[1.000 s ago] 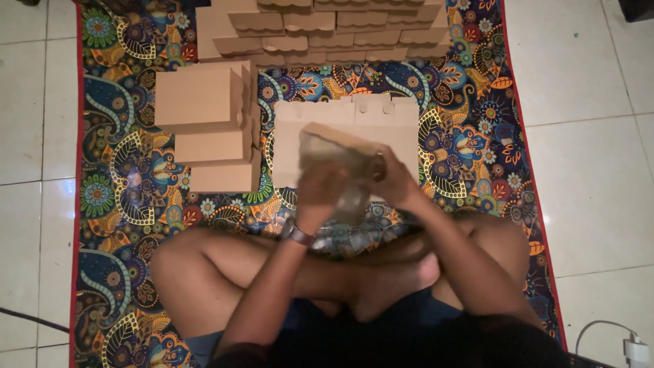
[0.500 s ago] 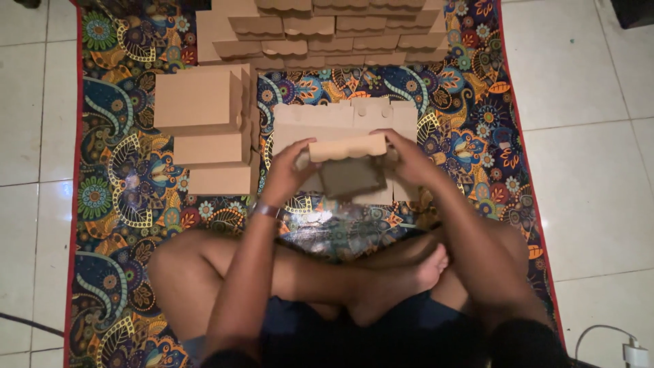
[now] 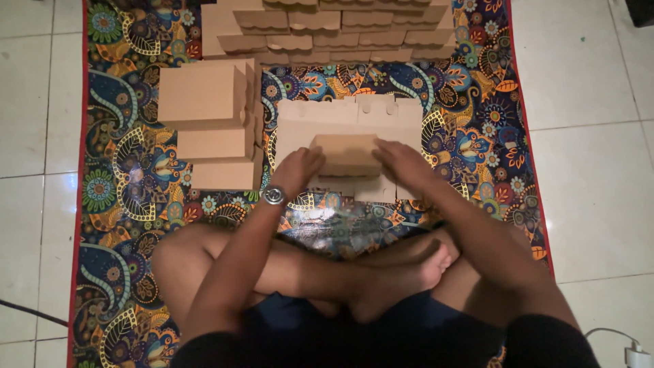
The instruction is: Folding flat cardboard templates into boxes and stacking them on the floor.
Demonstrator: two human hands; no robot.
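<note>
Both hands on one small brown cardboard box (image 3: pixel 347 154) now; left hand (image 3: pixel 297 170) pressed to its near-left side, right hand (image 3: pixel 403 161) on its right end, fingers wrapped against the card and closed on it from both sides; a wristwatch (image 3: pixel 274 195) shows on the left wrist. The box looks fully formed, lid down, plain kraft brown, a low oblong with soft corners; it sits on top of a pile of flat unfolded blanks (image 3: pixel 351 119) with scalloped edges, straight ahead of the crossed legs on the patterned mat (image 3: pixel 116 177).

Progress, as I judge it: a fair amount done; finished boxes stand stacked to the left (image 3: pixel 208 102), stepping down in three tiers, and more folded ones lie in overlapping rows along the far edge of the mat (image 3: pixel 327 27). What is left seems to be the flat pile itself, though I cannot tell how many sheets it holds; this box looks complete or near it, with no flap visibly loose. White tiled floor (image 3: pixel 593 170) either side.
</note>
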